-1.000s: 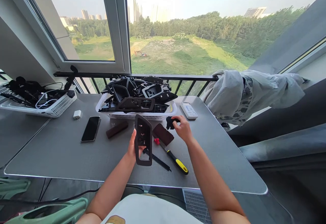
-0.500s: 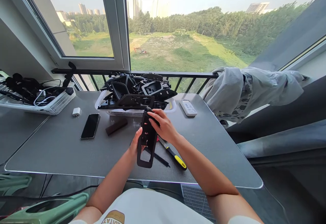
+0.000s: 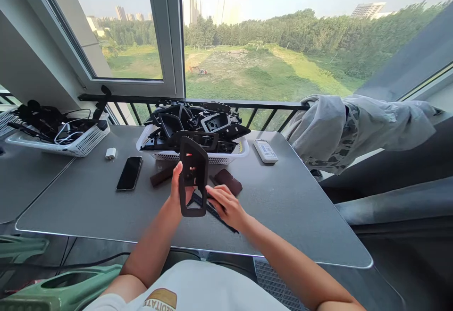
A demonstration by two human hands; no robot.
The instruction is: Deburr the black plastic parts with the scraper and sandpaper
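My left hand point(image 3: 177, 183) grips a black plastic trim frame point(image 3: 194, 160) by its left side, thumb in front, and tilts it upright above the table. The frame has a large opening near its lower end and small slots higher up. At its lower right edge, my right hand point(image 3: 226, 205) has curled fingers; a dark bit shows by the fingertips, but what they hold is hidden. Beneath lies a thin black strip point(image 3: 222, 219), partly covered by the frame and hand. A dark maroon piece point(image 3: 229, 182) rests just beyond my right hand. The yellow-and-black handled tool is out of sight.
Behind the frame stands a white basket point(image 3: 226, 159) heaped with black plastic parts. A dark brown block point(image 3: 162, 176), a phone point(image 3: 129, 173) and a white charger point(image 3: 111, 153) lie left. A white device point(image 3: 265, 151) is at right. Another basket point(image 3: 87, 148) holds cables.
My left hand has raised the frame and shifted it left. My right hand has moved from the frame's top to its lower right edge. The maroon piece is uncovered; the yellow-handled tool no longer shows.
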